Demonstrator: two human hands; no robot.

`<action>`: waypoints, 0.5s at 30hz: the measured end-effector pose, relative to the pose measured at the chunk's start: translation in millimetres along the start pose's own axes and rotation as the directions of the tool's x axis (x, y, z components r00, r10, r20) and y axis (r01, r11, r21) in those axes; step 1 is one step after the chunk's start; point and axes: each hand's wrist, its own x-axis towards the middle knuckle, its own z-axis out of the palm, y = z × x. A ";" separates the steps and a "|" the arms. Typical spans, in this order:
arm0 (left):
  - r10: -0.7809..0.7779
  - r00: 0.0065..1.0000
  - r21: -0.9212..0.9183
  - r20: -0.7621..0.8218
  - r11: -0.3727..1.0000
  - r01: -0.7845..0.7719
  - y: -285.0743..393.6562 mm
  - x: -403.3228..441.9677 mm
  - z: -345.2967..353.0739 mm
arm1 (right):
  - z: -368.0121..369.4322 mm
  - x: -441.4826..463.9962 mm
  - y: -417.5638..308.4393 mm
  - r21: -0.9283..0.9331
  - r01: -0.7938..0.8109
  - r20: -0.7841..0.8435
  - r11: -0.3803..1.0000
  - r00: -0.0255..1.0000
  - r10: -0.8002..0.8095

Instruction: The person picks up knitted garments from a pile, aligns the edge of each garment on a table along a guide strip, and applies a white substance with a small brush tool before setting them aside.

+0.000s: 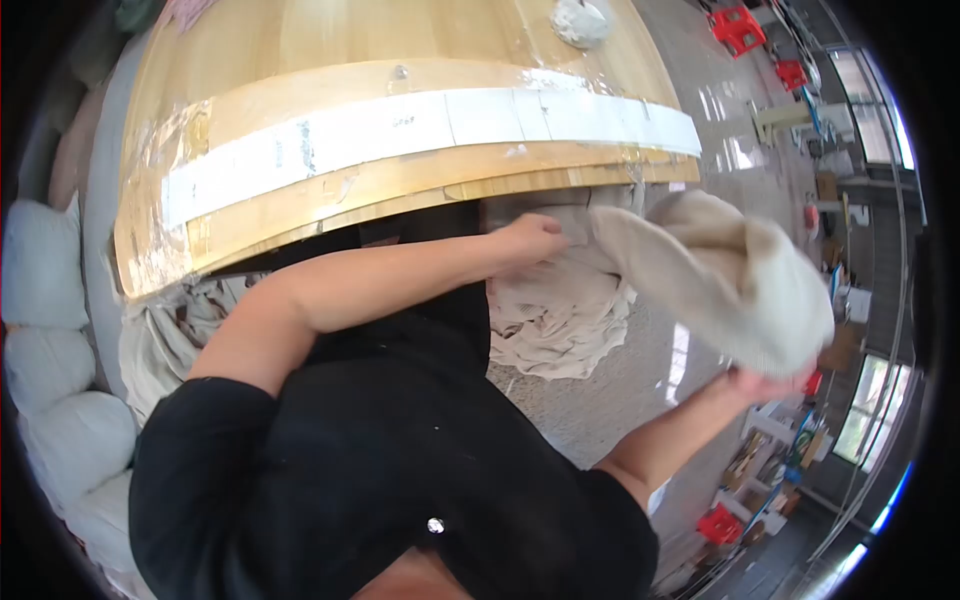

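A cream knitted cloth [740, 270], bunched and slightly blurred, hangs in the air at the right. My right hand [770, 385] grips its lower end, with the fingers partly covered by the fabric. Close to the cloth's other end, my left hand [535, 240] is closed with curled fingers; whether anything is inside them is hidden. Below that hand, a pile of similar cream cloth [560, 315] lies on the floor, beside the table's front edge.
A wooden table [400, 195] with a white measuring strip [400, 125] taped across it stands ahead. A white bundle [580, 22] sits at its far side. Stuffed white sacks [50, 370] line the left. Red stools [735, 30] stand beyond, on the right.
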 end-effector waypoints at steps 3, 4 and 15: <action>-0.372 0.894 -0.424 0.250 0.788 0.446 -8.6 17.8 27.5 | 14.4 -28.5 -15.1 -0.290 0.047 -0.035 0.956 0.998 -0.059; -0.356 0.900 -0.445 0.252 0.783 0.435 -14.2 22.7 37.5 | 14.7 -38.3 -17.8 -0.369 0.047 -0.053 0.928 0.996 -0.072; -0.181 0.635 -0.338 0.751 0.721 0.605 -29.3 35.4 126.1 | 10.6 -92.8 -7.1 -0.677 -0.050 -0.156 0.734 0.985 -0.077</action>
